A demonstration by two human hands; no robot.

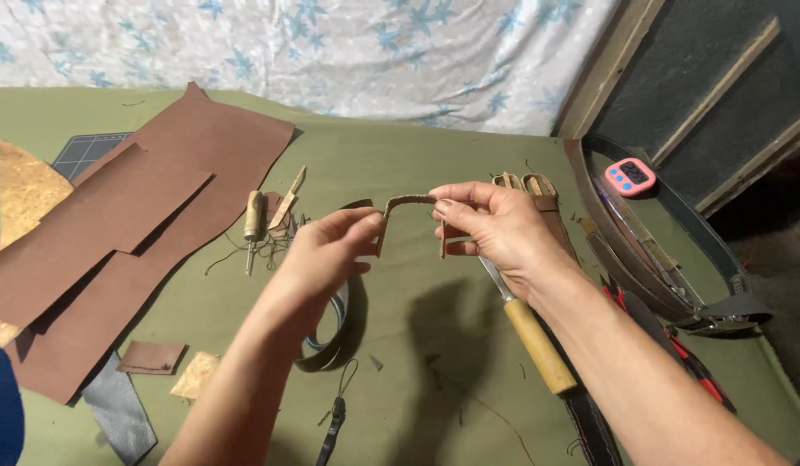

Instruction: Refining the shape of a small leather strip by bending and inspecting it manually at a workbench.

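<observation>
Above the middle of a green cloth-covered worktop (434,345), two bare hands hold a narrow brown leather strip (408,201) bent into an arch. The strip looks light, thin and pliable, stiff enough to keep its bend; its two ends seem the natural places to hold it. The left hand (326,255) pinches one end with thumb and fingers closed. The right hand (495,226) pinches the other end, palm down, wrist raised. A wooden-handled knife (529,332) lies beneath.

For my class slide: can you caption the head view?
Two hands bend a narrow brown leather strip above a green table.
</observation>
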